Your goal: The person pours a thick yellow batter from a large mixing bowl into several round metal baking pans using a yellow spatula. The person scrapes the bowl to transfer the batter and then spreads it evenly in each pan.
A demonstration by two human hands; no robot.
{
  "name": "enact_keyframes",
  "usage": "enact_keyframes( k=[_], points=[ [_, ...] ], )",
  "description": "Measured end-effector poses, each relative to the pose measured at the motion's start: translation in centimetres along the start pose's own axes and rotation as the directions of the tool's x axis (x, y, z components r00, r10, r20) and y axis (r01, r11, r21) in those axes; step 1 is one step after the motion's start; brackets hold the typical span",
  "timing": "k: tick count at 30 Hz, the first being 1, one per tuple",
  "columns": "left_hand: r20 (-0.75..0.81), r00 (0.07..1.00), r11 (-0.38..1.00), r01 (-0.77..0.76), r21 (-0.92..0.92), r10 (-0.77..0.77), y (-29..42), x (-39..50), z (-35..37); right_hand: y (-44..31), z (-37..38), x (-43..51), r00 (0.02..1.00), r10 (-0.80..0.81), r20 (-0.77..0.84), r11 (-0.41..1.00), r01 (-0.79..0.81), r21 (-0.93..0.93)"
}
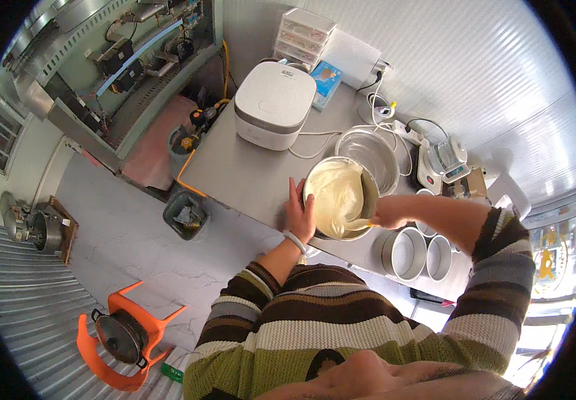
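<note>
A round metal mixing bowl [371,192] stands near the front edge of the steel table, holding pale yellow batter [335,192]. Against its left wall my left hand [302,214] lies with the fingers spread along the outside. My right hand [388,212] grips a spatula [357,224] at the bowl's right side. The spatula's blade is down in the batter near the front wall, partly coated. Just behind the bowl sits a wider, shiny metal bowl [383,160], which the mixing bowl partly hides.
Round cake tins [404,254] stand at the table's right front. A white rice cooker [275,107] occupies the back left, its cord crossing the steel table [233,170]. A glass-jar blender [430,167] is by the wall. A waste bin [185,215] stands on the floor.
</note>
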State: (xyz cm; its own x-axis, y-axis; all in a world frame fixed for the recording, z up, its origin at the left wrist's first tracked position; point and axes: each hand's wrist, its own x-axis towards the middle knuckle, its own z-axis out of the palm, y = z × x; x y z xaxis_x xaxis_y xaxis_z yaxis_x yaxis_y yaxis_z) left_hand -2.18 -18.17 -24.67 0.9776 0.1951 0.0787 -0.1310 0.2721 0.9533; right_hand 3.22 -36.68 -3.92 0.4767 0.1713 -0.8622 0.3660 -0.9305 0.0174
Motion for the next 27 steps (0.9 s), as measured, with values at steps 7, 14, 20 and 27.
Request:
enact_keyframes(
  k=[7, 14, 20, 27],
  points=[
    [-0.069, 0.987, 0.897, -0.1, 0.431, 0.143, -0.2, 0.7, -1.2, 2.6, -1.3, 2.5, 0.792, 0.008, -0.61, 0.997, -0.054, -0.058],
    [0.231, 0.941, 0.933, 0.296, -0.202, -0.249, -1.1, 7.1, -1.9, 1.9, 0.8, 6.2, 0.867, -0.13, -0.48, 0.862, -0.141, -0.487],
    [0.123, 0.967, 0.912, 0.251, -0.325, -0.223, -0.1, 5.0, -1.1, 1.1, 6.3, 5.9, 0.998, 0.016, -0.057, 0.917, 0.008, 0.398],
    [-0.107, 0.972, 0.892, -0.146, 0.427, 0.21, -0.7, -1.8, -0.1, 5.1, 5.8, 0.4, 0.886, 0.204, -0.416, 0.728, 0.147, 0.669]
  ],
)
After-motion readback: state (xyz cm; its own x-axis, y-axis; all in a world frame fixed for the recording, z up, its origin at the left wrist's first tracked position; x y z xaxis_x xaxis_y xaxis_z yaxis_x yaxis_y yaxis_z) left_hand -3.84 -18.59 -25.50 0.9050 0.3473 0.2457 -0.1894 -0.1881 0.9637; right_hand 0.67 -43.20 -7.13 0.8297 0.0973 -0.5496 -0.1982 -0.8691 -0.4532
